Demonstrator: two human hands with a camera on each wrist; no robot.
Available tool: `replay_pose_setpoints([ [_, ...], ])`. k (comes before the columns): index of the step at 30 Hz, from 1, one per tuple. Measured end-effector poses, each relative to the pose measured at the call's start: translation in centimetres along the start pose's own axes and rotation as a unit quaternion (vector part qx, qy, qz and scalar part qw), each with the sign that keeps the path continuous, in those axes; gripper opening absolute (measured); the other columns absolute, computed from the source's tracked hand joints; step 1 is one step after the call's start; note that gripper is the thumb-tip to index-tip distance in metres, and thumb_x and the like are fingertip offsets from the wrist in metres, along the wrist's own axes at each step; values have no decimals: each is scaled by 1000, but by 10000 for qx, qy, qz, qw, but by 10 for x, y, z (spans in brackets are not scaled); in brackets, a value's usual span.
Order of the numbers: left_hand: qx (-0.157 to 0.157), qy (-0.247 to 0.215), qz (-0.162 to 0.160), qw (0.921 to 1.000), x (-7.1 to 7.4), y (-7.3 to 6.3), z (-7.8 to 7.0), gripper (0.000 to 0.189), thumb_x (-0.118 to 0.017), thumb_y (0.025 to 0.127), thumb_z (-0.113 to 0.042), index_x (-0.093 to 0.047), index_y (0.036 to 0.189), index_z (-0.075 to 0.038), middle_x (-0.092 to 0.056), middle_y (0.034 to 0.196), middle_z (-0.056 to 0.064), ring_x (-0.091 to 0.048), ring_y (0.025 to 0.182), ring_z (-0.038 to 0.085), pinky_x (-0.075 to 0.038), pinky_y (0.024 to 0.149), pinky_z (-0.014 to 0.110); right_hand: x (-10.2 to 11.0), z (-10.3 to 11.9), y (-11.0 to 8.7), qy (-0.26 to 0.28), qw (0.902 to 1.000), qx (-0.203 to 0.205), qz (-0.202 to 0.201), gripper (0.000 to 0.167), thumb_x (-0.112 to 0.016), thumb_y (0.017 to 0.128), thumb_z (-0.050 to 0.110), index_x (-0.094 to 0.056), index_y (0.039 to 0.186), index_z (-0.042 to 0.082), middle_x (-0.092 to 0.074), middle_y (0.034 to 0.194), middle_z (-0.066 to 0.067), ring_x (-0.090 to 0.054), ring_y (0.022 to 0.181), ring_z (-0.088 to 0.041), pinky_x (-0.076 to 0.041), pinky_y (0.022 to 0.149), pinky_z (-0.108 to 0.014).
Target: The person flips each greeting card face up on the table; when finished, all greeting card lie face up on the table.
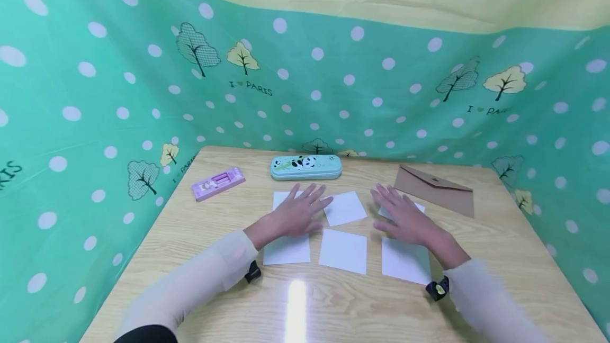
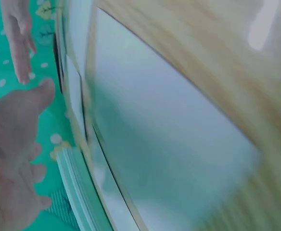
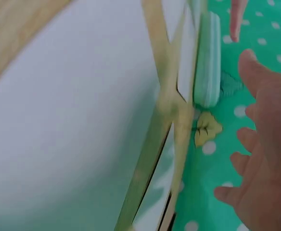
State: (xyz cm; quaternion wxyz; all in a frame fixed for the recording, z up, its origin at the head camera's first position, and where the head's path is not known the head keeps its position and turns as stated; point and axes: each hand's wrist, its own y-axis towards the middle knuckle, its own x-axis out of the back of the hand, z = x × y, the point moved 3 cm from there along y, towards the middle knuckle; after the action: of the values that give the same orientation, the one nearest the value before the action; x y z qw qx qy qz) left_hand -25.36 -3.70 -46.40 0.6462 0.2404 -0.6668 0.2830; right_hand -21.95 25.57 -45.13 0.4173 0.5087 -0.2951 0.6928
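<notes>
Several white square cards lie in two rows of three on the wooden table. My left hand (image 1: 296,214), fingers spread, hovers over the left column, partly hiding the back left card (image 1: 279,198) and the front left card (image 1: 287,252). Above the right column is my right hand (image 1: 405,218), also spread, covering much of the back right card (image 1: 419,207) and the top of the front right card (image 1: 405,263). Between the hands sit the back middle card (image 1: 344,208) and front middle card (image 1: 343,252). Both wrist views show palms raised off the cards, holding nothing.
A light blue panda pencil case (image 1: 306,167) stands behind the cards. To its left lies a purple stationery box (image 1: 218,183), and at the back right a brown envelope (image 1: 433,190). A green dotted curtain (image 1: 333,89) hangs behind the wooden table (image 1: 214,300).
</notes>
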Motion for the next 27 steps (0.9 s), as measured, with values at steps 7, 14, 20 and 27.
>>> replay_pose_setpoints([
  [7,-621,-342,-506,9962,16,42,-31,53,-54,105,-38,-44,155,-24,-42,162,6,-39,151,24,-34,122,49,13,-37,-3,793,9951,-539,-249,65,-59,103,23,-31,157,-1,-28,163,-28,-27,150,-49,-26,119,-66],
  [14,-666,-589,-625,9941,15,81,-50,42,-54,106,-34,-55,147,-26,-58,149,2,-57,136,20,-47,112,37,28,-70,-18,1114,9882,-947,-466,51,-55,105,18,-44,151,-1,-44,153,-29,-49,132,-51,-46,103,-65],
  [20,-885,-574,-720,9918,14,109,-66,37,-57,104,-29,-62,141,-24,-64,142,0,-60,132,17,-49,110,32,23,-97,-29,1006,9871,-1158,-462,48,-58,103,14,-49,146,-4,-59,136,-31,-63,114,-46,-57,90,-57],
  [27,-864,-605,-657,9922,6,139,-79,34,-53,106,-25,-65,138,-24,-64,142,-2,-60,132,14,-48,110,27,15,-116,-35,744,9875,-1300,-492,45,-62,99,11,-55,140,-7,-69,109,-23,-66,100,-38,-56,85,-52],
])
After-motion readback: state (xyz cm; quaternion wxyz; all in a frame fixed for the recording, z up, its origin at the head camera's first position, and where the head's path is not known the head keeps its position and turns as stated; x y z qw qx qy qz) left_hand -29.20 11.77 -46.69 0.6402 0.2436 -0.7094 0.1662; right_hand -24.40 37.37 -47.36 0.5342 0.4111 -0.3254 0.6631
